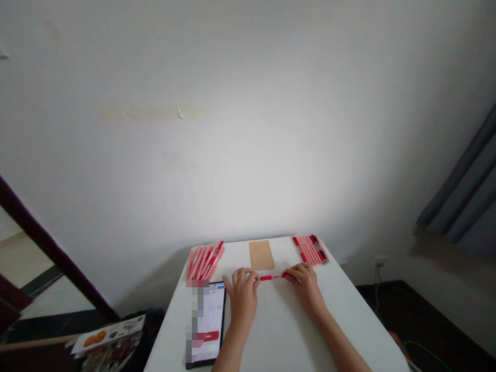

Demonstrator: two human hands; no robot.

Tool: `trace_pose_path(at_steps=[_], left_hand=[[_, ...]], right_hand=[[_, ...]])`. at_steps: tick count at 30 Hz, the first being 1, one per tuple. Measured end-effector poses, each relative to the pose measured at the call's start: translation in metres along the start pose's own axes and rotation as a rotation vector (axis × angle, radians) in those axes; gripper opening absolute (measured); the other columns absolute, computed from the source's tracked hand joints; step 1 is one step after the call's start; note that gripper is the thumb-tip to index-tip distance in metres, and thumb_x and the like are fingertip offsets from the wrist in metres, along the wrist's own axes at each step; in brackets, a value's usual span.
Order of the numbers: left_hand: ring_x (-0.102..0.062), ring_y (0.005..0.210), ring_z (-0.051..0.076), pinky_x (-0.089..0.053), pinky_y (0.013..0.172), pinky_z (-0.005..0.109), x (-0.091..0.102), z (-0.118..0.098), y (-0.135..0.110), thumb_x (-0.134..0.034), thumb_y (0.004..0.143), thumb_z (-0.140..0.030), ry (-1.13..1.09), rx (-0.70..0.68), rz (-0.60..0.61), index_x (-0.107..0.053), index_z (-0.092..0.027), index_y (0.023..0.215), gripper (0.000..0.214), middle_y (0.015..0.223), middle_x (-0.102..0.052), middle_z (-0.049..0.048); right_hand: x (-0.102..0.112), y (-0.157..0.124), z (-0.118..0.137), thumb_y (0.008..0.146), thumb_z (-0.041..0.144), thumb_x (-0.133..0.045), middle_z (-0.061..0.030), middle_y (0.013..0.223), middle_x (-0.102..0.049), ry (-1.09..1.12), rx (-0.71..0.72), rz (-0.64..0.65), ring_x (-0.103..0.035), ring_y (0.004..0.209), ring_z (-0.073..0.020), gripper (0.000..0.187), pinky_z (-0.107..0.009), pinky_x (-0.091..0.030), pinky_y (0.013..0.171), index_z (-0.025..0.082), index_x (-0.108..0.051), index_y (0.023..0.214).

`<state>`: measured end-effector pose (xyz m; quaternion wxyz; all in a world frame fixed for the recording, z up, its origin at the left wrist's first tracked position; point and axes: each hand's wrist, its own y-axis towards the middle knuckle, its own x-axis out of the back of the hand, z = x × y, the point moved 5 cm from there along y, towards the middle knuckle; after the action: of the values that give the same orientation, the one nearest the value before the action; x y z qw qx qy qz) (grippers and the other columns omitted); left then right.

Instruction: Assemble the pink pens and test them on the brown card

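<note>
A red pen [266,278] with a paler middle section lies level between my two hands, just above or on the white table [279,320]; I cannot tell which. My left hand [243,292] pinches its left end, with the thumb out to the side. At the other end, the fingertips of my right hand [306,284] close on the red tip. Behind the hands lies a brown card or small notebook [261,255]. A loose pile of pink and red pens [205,261] is at the far left. Pink, red and black pens [311,250] form a row at the far right.
A phone [209,323] with a lit, partly blurred screen lies left of my left forearm. The table's far edge is close to the white wall [248,155]. A printed box [110,333] is low on the left, and a grey curtain [465,201] hangs at right.
</note>
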<state>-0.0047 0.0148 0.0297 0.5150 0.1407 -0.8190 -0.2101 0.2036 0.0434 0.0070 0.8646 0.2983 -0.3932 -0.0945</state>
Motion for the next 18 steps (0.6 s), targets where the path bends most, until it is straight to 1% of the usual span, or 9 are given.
trace_pose_path(at_steps=[6, 12, 14, 16, 18], left_hand=[[-0.049, 0.108, 0.021, -0.016, 0.106, 0.068, 0.001, -0.0001, 0.0005, -0.044, 0.089, -0.028, 0.011, 0.02, 0.002, -0.065, -0.029, 0.088, 0.021, 0.106, -0.062, 0.0019], [-0.05, 0.11, 0.021, -0.017, 0.106, 0.069, -0.0007, 0.0015, -0.0006, -0.041, 0.09, -0.027, 0.035, 0.023, 0.005, -0.064, -0.028, 0.086, 0.023, 0.107, -0.062, 0.0012], [-0.05, 0.111, 0.022, -0.017, 0.106, 0.069, -0.0008, 0.0016, -0.0008, -0.043, 0.09, -0.028, 0.015, 0.027, 0.008, -0.064, -0.029, 0.089, 0.021, 0.108, -0.062, 0.0015], [-0.049, 0.112, 0.023, -0.017, 0.106, 0.068, -0.0005, 0.0009, -0.0008, -0.048, 0.087, -0.029, -0.01, 0.024, 0.009, -0.063, -0.03, 0.097, 0.018, 0.111, -0.061, 0.0025], [-0.048, 0.113, 0.023, -0.017, 0.107, 0.068, 0.0002, 0.0, -0.0005, -0.052, 0.085, -0.027, -0.029, 0.017, 0.003, -0.061, -0.029, 0.102, 0.02, 0.112, -0.061, 0.0036]], right_hand=[[-0.0018, 0.0004, -0.0025, 0.087, 0.036, -0.056, -0.0052, 0.083, -0.069, -0.002, 0.013, -0.01, -0.054, 0.087, -0.0232, 0.02, -0.035, -0.042, 0.078, 0.03, -0.075, 0.088], [0.0005, 0.0008, 0.0006, 0.088, 0.036, -0.056, -0.0056, 0.083, -0.068, 0.014, 0.005, -0.01, -0.053, 0.087, -0.0237, 0.02, -0.035, -0.042, 0.078, 0.029, -0.075, 0.088], [0.0015, 0.0009, 0.0018, 0.088, 0.036, -0.055, -0.006, 0.083, -0.068, 0.016, 0.005, -0.013, -0.053, 0.086, -0.0237, 0.021, -0.035, -0.042, 0.078, 0.028, -0.075, 0.088], [0.0017, 0.0011, 0.0026, 0.088, 0.036, -0.054, -0.0062, 0.082, -0.068, 0.018, 0.008, -0.011, -0.053, 0.086, -0.0236, 0.022, -0.035, -0.042, 0.078, 0.028, -0.075, 0.089], [0.0017, 0.0011, 0.003, 0.088, 0.036, -0.054, -0.0063, 0.082, -0.068, 0.021, 0.007, -0.013, -0.053, 0.086, -0.0236, 0.022, -0.035, -0.042, 0.078, 0.027, -0.075, 0.088]])
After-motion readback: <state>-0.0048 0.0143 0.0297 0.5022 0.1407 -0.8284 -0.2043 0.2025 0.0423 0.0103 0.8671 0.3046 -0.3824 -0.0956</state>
